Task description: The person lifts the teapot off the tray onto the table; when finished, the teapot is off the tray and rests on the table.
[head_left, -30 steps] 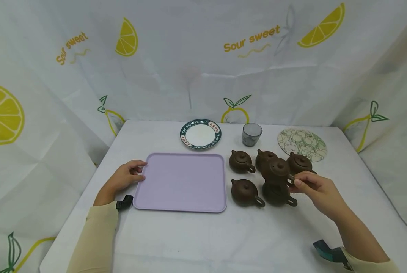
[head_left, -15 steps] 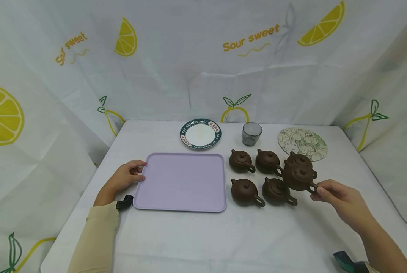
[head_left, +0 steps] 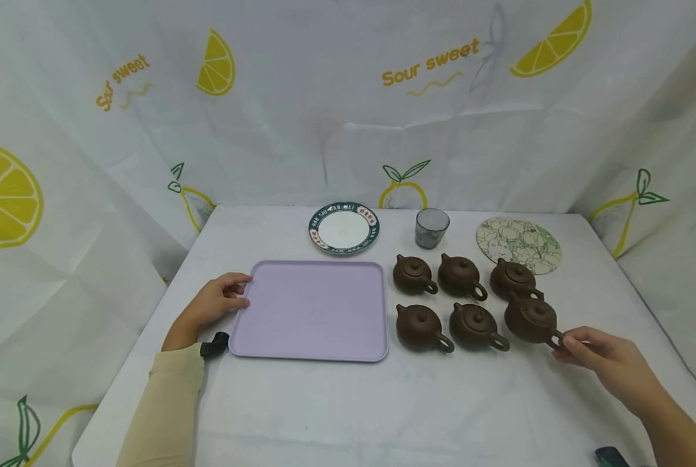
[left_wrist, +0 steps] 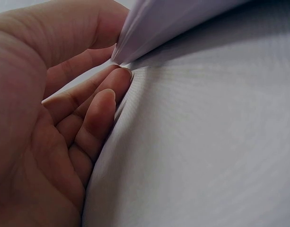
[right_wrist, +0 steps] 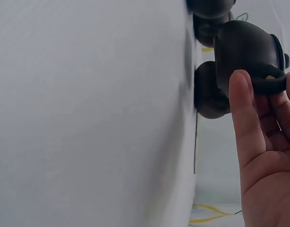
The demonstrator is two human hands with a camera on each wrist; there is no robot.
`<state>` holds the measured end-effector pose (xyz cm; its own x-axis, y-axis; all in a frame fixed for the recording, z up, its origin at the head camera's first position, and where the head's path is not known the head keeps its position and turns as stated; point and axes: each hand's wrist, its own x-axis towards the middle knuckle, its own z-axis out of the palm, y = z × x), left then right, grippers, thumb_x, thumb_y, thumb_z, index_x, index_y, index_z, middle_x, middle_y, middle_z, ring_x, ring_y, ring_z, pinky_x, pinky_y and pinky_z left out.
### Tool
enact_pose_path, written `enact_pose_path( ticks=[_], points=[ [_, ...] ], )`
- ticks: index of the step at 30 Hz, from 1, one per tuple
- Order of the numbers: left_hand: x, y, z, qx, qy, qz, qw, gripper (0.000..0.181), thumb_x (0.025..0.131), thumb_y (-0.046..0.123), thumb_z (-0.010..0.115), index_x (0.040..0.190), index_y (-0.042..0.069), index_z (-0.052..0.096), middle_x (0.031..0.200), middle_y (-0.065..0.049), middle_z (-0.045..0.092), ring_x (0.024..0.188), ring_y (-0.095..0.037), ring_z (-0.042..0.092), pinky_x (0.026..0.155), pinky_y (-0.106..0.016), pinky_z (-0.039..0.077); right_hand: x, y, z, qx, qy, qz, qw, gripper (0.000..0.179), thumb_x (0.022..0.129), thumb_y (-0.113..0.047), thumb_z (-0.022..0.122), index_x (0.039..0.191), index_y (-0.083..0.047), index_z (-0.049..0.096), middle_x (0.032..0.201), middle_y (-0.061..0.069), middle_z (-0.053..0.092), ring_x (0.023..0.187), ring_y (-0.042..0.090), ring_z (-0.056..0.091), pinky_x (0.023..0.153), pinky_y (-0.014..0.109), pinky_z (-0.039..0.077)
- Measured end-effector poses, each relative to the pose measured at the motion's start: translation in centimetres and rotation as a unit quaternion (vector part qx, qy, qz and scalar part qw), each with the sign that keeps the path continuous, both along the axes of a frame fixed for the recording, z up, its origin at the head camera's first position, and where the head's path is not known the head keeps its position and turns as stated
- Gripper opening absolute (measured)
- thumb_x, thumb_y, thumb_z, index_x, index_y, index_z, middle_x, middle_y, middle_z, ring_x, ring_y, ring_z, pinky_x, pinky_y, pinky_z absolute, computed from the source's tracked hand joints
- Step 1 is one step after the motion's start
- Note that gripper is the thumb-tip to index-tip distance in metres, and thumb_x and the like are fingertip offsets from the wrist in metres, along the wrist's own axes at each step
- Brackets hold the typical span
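My left hand is at the left edge of a flat lilac tray. In the left wrist view its thumb lies along the tray rim, with curled fingertips below. At the right, my right hand pinches the loop handle of a small dark brown teapot. The right wrist view has this teapot upright, with a gap between its base and the white tabletop. Several matching teapots stand to its left and behind it, among them one directly behind and one beside it.
Along the back of the white table are a green-rimmed plate, a grey glass cup and a round patterned mat. The rear right teapot stands close by the mat's front edge. A white lemon-print curtain hangs behind.
My right hand has carried the teapot rightward, from over the middle teapots to the front right of the group. The left hand and the tray have stayed put.
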<state>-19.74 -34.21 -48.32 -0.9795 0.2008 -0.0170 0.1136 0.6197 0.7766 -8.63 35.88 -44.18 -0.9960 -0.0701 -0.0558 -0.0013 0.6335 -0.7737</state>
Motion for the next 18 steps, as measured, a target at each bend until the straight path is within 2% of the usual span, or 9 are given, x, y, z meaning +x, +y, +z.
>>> enact_pose_path(
  ticks=[3,7,14,18],
  points=[
    [0.0,0.1,-0.2,0.002,-0.004,0.002,1.0000,0.052,0.081,0.011,0.078,0.130,0.005,0.061,0.106,-0.012,0.061,0.094,-0.025,0.056,0.079,-0.029,0.045,-0.2,0.6,-0.7,-0.012,0.000,0.011,0.9999,0.025,0.099,-0.016,0.057,0.100,0.008,0.064,0.087,0.002,0.073,0.081,0.003,0.067,0.068,0.007,0.038],
    [0.1,0.2,-0.3,0.000,-0.010,0.007,0.9999,0.052,0.080,0.012,0.079,0.129,0.006,0.061,0.105,-0.011,0.061,0.094,-0.024,0.056,0.080,-0.031,0.045,-0.5,1.3,-1.3,-0.027,0.008,0.027,0.9992,0.021,0.098,-0.010,0.058,0.098,0.010,0.063,0.083,0.005,0.073,0.080,0.000,0.066,0.070,0.008,0.044],
    [0.0,0.1,-0.2,-0.006,-0.005,0.006,1.0000,0.053,0.080,0.012,0.079,0.129,0.007,0.061,0.105,-0.010,0.062,0.093,-0.024,0.057,0.079,-0.032,0.046,-0.4,1.7,-1.9,-0.054,-0.012,0.030,0.9980,0.021,0.097,-0.007,0.058,0.098,0.014,0.061,0.084,0.002,0.073,0.079,0.005,0.068,0.069,0.011,0.047],
    [0.0,0.1,0.0,-0.005,-0.005,0.008,0.9999,0.053,0.080,0.012,0.079,0.129,0.007,0.061,0.104,-0.010,0.061,0.092,-0.024,0.056,0.079,-0.032,0.046,-0.5,1.8,-1.9,-0.042,-0.028,0.030,0.9983,0.023,0.098,-0.010,0.058,0.099,0.013,0.062,0.087,0.001,0.072,0.079,0.006,0.068,0.068,0.011,0.046]
  ],
)
